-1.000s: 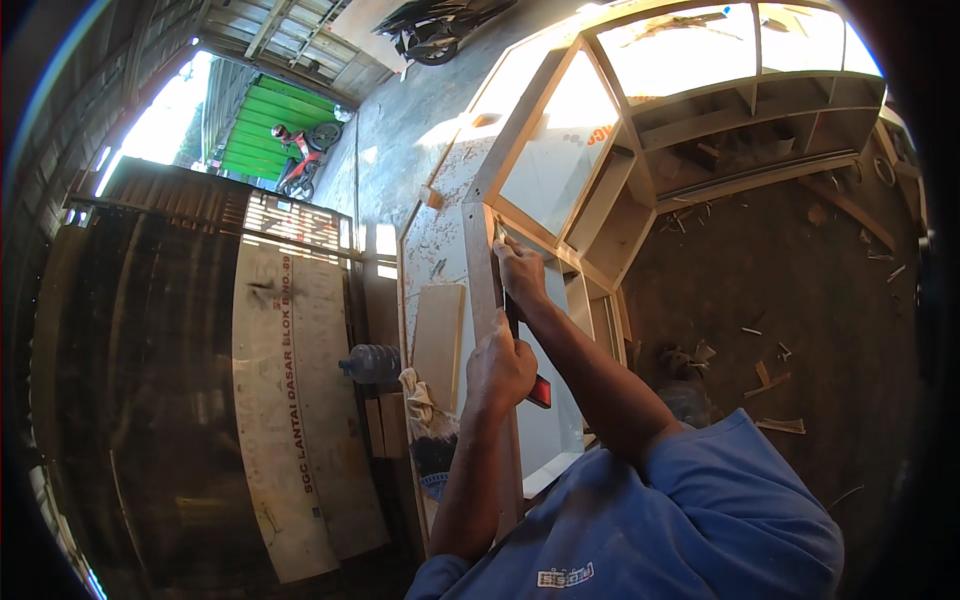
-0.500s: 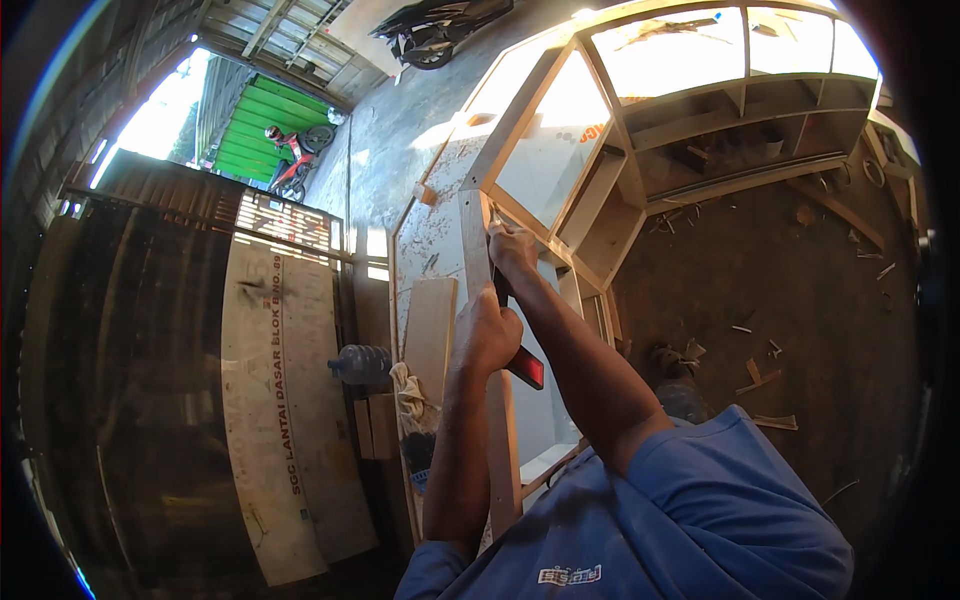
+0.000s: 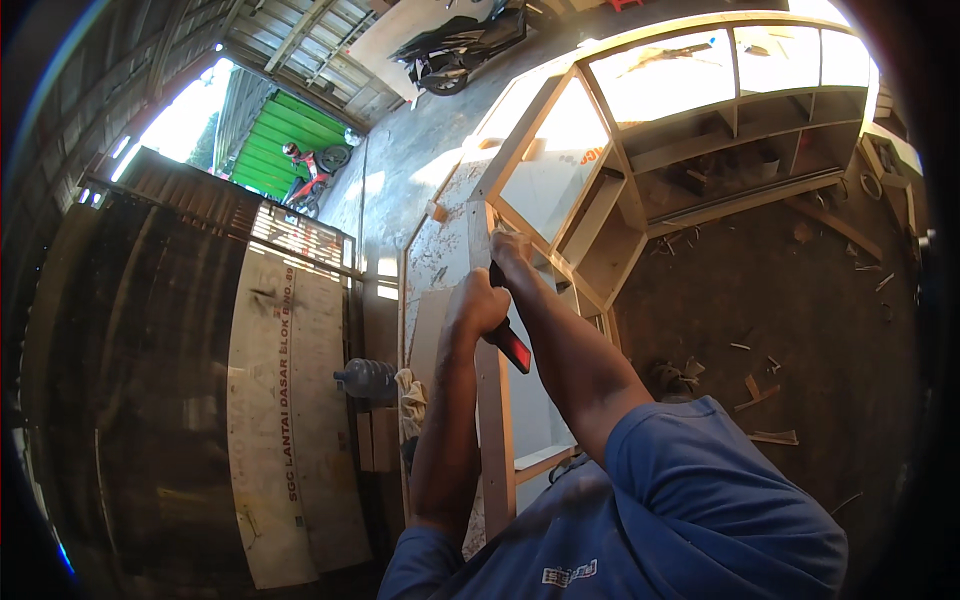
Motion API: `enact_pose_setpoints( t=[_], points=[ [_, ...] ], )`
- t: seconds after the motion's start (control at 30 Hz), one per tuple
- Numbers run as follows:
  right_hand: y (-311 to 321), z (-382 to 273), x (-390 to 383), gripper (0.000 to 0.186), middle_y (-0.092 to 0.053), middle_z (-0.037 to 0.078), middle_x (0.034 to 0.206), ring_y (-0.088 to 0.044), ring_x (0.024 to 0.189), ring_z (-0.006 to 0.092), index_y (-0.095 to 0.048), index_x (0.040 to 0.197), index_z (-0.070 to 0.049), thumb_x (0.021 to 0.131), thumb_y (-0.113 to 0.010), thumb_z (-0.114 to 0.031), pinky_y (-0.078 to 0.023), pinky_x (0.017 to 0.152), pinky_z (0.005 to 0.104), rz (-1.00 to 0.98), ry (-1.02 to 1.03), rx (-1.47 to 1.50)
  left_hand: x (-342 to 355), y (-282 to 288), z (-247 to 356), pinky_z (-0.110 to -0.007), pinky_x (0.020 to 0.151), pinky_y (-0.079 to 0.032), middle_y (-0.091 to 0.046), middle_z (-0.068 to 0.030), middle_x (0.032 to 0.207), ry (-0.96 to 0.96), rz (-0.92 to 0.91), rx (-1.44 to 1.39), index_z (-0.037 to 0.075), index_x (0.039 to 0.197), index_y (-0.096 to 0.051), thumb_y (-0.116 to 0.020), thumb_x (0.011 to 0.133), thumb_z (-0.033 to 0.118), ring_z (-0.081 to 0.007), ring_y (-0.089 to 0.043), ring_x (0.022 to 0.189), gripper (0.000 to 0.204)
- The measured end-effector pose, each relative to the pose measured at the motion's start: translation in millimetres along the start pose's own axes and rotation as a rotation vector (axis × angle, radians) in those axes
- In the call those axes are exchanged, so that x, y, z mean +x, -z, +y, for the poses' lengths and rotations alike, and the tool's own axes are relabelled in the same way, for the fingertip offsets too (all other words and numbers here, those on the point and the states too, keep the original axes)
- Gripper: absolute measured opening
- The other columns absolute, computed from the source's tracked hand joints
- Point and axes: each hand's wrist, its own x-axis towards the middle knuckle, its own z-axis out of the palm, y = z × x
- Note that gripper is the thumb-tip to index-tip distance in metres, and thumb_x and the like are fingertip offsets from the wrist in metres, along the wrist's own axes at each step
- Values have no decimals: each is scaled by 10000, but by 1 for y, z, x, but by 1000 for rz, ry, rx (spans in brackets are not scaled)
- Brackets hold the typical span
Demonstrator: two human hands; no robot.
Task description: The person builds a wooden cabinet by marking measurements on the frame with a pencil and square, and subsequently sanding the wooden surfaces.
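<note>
Head view: left hand (image 3: 478, 303) fisted round a red-and-black tool handle (image 3: 511, 343), set against the pale narrow upright wooden board (image 3: 494, 420). Right hand (image 3: 510, 247) presses the board's top edge, its grip unclear, beside the unfinished boxy plywood cabinet (image 3: 640, 150); a clear ribbed plastic bottle (image 3: 366, 378) lies left.

You see through one head-worn fisheye view, looking steeply down and forward over your own forearms, close to your hands at the upright board (image 3: 493, 400), with the wooden cabinet frame (image 3: 700, 130) curving toward the rim.
</note>
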Motion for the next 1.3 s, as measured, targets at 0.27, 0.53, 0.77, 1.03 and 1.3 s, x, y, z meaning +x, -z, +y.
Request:
enact_pose_setpoints(
  t=[0.27, 0.53, 0.77, 1.03, 1.3],
  points=[
    [-9, -23, -23, 311, -733, 222, 908, -713, 775, 316, -709, 817, 2, 802, -645, -302, -541, 709, 419, 26, -102, 39, -7, 10, -4, -474, 910, -540, -690, -342, 1052, -81, 100, 39, -98, 1100, -654, -575, 799, 151, -447, -691, 1040, 398],
    [-64, 8, -27, 281, -758, 197, 919, -751, 840, 281, -754, 836, -47, 780, -706, -319, -571, 726, 405, -9, -119, 46, -11, 6, -44, -460, 882, -554, -700, -334, 1003, -30, 174, 16, -102, 1062, -669, -594, 772, 140, -434, -710, 993, 385],
    [-75, 11, 25, 258, -735, 164, 788, -725, 736, 292, -729, 750, -55, 784, -696, -308, -555, 671, 421, -55, -183, -7, -8, 38, -3, -451, 764, -585, -714, -302, 865, -28, 54, -54, -121, 995, -673, -550, 768, 103, -388, -745, 845, 342],
    [-12, 8, 14, 308, -700, 156, 719, -688, 677, 311, -681, 717, -22, 818, -665, -313, -528, 654, 431, -32, -123, 138, 14, 1, 9, -485, 918, -532, -682, -353, 1056, -79, 3, 40, -93, 1084, -664, -553, 780, 135, -443, -681, 1068, 396],
    [12, -14, -50, 368, -732, 193, 947, -704, 917, 325, -702, 977, -14, 945, -568, -355, -518, 851, 420, -135, -77, 327, -23, -8, -3, -529, 914, -511, -677, -336, 1041, -110, 151, 250, -60, 1195, -581, -537, 855, 111, -490, -652, 1039, 384]
  ],
)
